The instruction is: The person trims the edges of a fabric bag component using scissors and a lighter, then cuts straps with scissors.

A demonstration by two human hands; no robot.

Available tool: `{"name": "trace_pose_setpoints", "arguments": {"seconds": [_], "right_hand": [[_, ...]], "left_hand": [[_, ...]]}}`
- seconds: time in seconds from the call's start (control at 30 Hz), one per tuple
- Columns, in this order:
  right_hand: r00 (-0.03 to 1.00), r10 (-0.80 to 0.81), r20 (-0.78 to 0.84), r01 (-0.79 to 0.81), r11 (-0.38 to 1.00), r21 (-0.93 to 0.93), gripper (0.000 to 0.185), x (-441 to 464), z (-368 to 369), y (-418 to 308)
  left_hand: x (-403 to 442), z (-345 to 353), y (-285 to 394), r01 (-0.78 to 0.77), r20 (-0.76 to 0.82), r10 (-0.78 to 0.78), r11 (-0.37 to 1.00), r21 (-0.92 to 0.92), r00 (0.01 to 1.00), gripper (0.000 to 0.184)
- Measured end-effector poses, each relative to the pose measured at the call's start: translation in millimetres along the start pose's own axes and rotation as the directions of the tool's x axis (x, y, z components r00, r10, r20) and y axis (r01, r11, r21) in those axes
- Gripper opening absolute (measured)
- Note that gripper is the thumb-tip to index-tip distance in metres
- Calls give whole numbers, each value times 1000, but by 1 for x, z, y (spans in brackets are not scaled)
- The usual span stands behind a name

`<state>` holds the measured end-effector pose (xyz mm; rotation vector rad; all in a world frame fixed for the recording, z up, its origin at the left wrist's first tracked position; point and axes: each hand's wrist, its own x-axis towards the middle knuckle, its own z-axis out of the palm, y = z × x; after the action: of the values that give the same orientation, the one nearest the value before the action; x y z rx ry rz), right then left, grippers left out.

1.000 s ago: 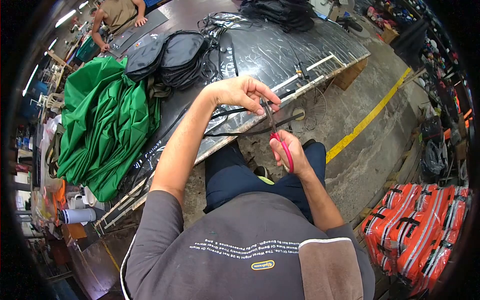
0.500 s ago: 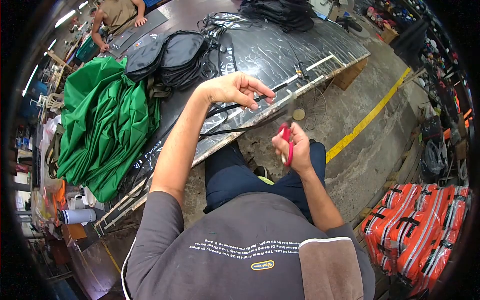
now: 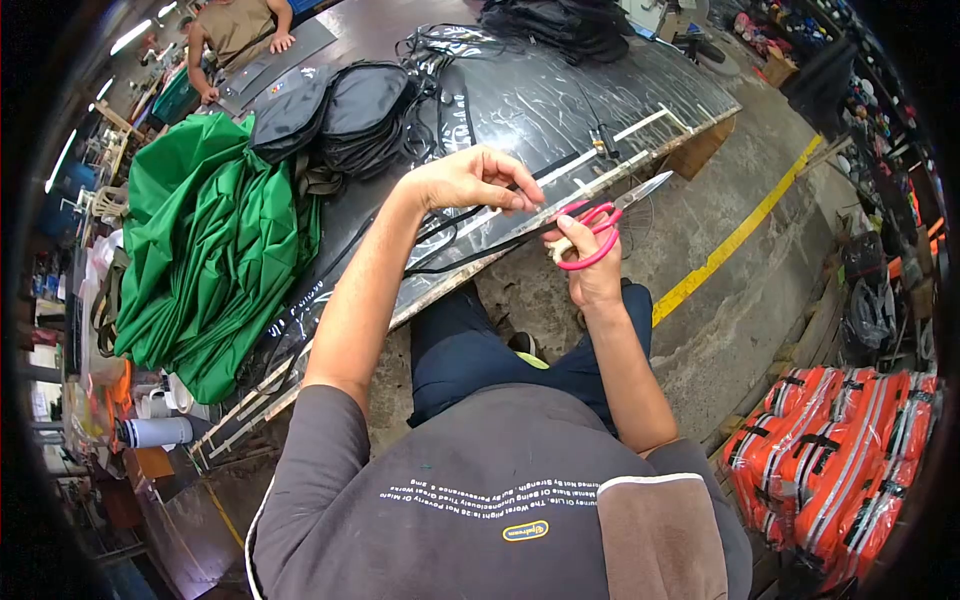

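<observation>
Scissors (image 3: pixel 601 232) with pink handle loops were located just beyond the near edge of the worktop (image 3: pixel 545 105), to the right of the left hand (image 3: pixel 475 183). The right hand (image 3: pixel 593 272) retained them by the loops, its grip closed around the handle end rather than clenched on the blades. The left grip was pinched on a black strap (image 3: pixel 458 216), thumb against fingers; the exact contact was partly hidden.

Handling: the scissors were judged rigid and fairly light, with smooth, possibly slippery blades and little fragility. Correct hold was at the loops, clear of the cutting edges. The strap was judged light, soft and limp, best held close to the cut zone.

Orientation: the blade tips pointed to the far right, away from the torso. The long axis ran obliquely from near left to far right, roughly alongside the worktop edge.
</observation>
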<state>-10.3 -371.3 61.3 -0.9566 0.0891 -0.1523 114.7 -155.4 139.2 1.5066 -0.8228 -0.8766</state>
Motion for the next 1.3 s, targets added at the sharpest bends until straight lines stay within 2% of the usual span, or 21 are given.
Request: {"name": "trace_pose_setpoints", "arguments": {"seconds": [0.1, 0.2, 0.23, 0.27, 0.3, 0.33, 0.4, 0.43, 0.47, 0.53, 0.63, 0.73, 0.83, 0.93, 0.97, 1.0, 1.07, 1.1, 1.13, 1.27, 1.3], "right_hand": [[1000, 18, 18, -19, 999, 43, 20, 1, 2, -2], [1000, 26, 16, -27, 998, 62, 19, 2, 3, -6], [1000, 21, 7, -21, 997, 70, 19, 2, 6, -7], [1000, 14, -2, -14, 997, 78, 19, 2, 8, -8], [1000, 3, -16, -2, 996, 88, 18, 4, 10, -9], [999, -5, -32, 8, 995, 97, 18, 3, 11, -9], [998, -34, -48, 39, 993, 111, 18, 5, 11, -9], [997, -54, -47, 59, 992, 115, 17, 7, 10, -9], [996, -74, -45, 79, 990, 118, 17, 10, 11, -9], [997, -73, -6, 73, 996, 56, 16, 14, 8, -11], [996, -89, 5, 89, 996, -20, 16, 18, 9, -14], [996, -88, 5, 88, 991, -101, 16, 19, 7, -23], [997, -73, 20, 75, 990, -118, 18, 21, 7, -29], [998, -53, 27, 57, 989, -133, 22, 18, 17, -39], [998, -50, 42, 55, 987, -148, 23, 20, 14, -39], [997, -44, 58, 53, 985, -162, 25, 21, 13, -39], [997, -13, 71, 30, 970, -239, 26, 17, 12, -41], [994, 25, 106, 7, 958, -288, 26, 12, 8, -47], [988, 64, 140, -13, 942, -336, 27, 6, 7, -52], [901, 341, 269, -166, 842, -513, 30, -25, -1, -60], [896, 358, 263, -148, 800, -582, 32, -32, -3, -56]], "left_hand": [[-4, 5, 11, 45, 2, -45, 999, 25, 999, 34], [-1, 6, 6, -71, 58, 71, 997, 0, 996, 34], [0, 7, 4, -173, -62, 193, 954, 244, 979, 35], [2, 11, 4, -230, -146, 337, 845, 483, 930, 36], [4, 16, 5, -237, -184, 488, 678, 696, 853, 37], [7, 25, 3, -68, -273, 729, 401, 914, 628, 34], [0, 52, 18, -68, -360, 851, 415, 907, 383, 30], [-6, 66, 18, -157, -290, 843, 396, 905, 453, 30], [-15, 88, 27, -95, -271, 766, 395, 914, 583, 35], [-8, 109, 6, -67, -287, 763, 396, 916, 580, 37], [0, 114, -17, -77, -381, 728, 509, 857, 569, 36], [3, 108, -7, -111, -286, 796, 401, 909, 533, 34], [1, 93, -7, -103, -237, 765, 367, 925, 599, 31], [7, 91, -16, -139, -446, 692, 614, 777, 567, 27], [6, 82, -16, -116, -514, 575, 731, 673, 637, 21], [10, 74, -19, -183, -548, 583, 766, 616, 600, 19], [1, 54, -20, -71, -589, 280, 933, 353, 758, 18], [-5, 44, -7, -44, -504, 151, 975, 217, 850, 16], [-12, 40, 3, -12, -471, 89, 986, 164, 878, 22], [-23, 12, 14, -27, -276, 79, 982, 187, 958, 39], [-25, 8, 20, -11, -227, 50, 985, 171, 973, 41]]}}
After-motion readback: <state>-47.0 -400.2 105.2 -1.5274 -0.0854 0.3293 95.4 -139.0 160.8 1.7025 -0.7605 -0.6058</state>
